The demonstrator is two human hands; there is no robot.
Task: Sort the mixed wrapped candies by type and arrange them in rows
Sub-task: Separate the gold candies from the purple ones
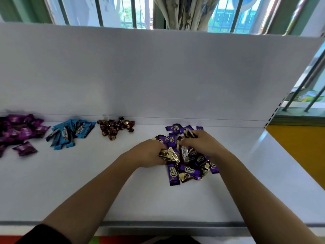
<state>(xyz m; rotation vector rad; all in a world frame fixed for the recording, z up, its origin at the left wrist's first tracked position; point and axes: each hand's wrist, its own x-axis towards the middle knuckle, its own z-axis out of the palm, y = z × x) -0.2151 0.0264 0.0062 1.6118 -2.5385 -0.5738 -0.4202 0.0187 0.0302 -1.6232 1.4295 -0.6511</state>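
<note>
White back panel stands beyond both hands, white table under them. Left hand sits at the left edge of the mixed purple-and-gold candy pile, fingers curled round a bunch of gold candies. Right hand lies on top of that pile, fingers bent down into it; can't tell if it grips anything. Left of the left hand, well apart: magenta pile farthest, blue pile next, dark red pile nearest.
</note>
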